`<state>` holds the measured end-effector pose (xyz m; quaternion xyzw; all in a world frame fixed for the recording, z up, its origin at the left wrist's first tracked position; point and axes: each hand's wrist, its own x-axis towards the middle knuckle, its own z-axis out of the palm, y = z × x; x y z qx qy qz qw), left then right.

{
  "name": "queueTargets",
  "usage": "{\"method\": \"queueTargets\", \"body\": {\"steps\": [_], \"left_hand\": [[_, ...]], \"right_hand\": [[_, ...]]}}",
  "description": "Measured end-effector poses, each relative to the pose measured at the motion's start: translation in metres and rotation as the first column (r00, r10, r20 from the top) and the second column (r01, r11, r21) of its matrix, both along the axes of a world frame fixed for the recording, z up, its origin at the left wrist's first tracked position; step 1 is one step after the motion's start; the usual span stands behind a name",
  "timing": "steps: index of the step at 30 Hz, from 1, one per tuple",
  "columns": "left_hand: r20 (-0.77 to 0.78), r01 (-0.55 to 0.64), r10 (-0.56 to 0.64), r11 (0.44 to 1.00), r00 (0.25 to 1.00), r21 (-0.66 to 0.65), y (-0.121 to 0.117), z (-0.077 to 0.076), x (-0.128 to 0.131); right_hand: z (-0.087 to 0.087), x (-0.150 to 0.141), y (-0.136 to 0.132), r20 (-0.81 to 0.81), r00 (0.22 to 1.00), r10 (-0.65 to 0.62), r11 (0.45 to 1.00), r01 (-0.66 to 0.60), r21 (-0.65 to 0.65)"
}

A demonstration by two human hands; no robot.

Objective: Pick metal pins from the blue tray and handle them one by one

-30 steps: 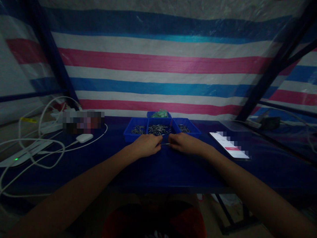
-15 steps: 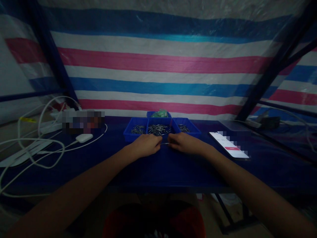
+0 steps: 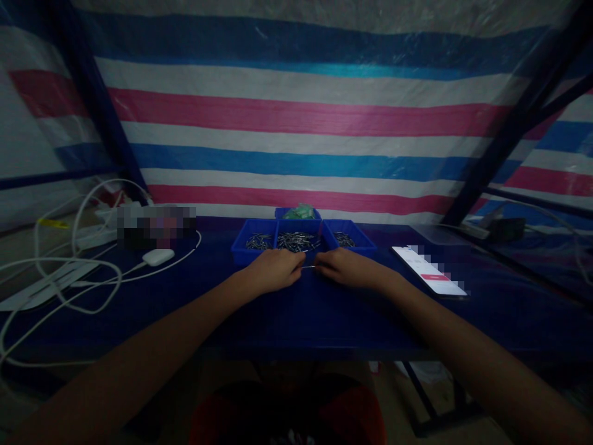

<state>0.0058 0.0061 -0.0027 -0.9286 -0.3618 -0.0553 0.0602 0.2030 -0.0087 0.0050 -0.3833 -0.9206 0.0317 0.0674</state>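
Observation:
My left hand (image 3: 278,271) and my right hand (image 3: 343,267) face each other low over the table, just in front of blue plastic bins. Both have their fingers closed. A thin metal pin (image 3: 309,267) spans the small gap between the fingertips, one end in each hand. Its exact kind is too small and dark to make out. Behind my hands, small metal pieces (image 3: 295,240) lie heaped in the middle bin. The left bin (image 3: 238,254) and the right bin (image 3: 365,250) hold similar small pieces.
A fourth blue bin (image 3: 278,212) at the back holds green plastic packaging (image 3: 301,212). On the right lies a lit phone (image 3: 428,272). White cables (image 3: 118,281) and a white adapter (image 3: 158,257) spread over the left side. A striped tarp (image 3: 296,117) closes off the back.
Both hands stay almost in place. The fingers of my left hand have shifted slightly, and the thin pin between the hands shows a little more clearly.

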Motion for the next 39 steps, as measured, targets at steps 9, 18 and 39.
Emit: {"method": "queueTargets", "body": {"steps": [9, 18, 39], "left_hand": [[-0.001, 0.004, -0.004, 1.000, 1.000, 0.017, -0.0004, 0.0007, 0.0001], [-0.018, -0.009, 0.009, 1.000, 1.000, 0.006, -0.0013, 0.0014, -0.0003], [-0.040, -0.022, 0.022, 1.000, 0.999, -0.012, 0.0007, 0.0002, 0.0000]], "right_hand": [[-0.0016, 0.0011, 0.0013, -0.043, 0.999, -0.001, 1.000, 0.000, -0.011], [-0.0007, 0.0003, 0.0013, -0.026, 0.999, 0.027, 1.000, -0.027, 0.002], [0.0015, -0.0001, 0.0004, -0.032, 0.999, 0.002, 1.000, -0.002, 0.011]]}}
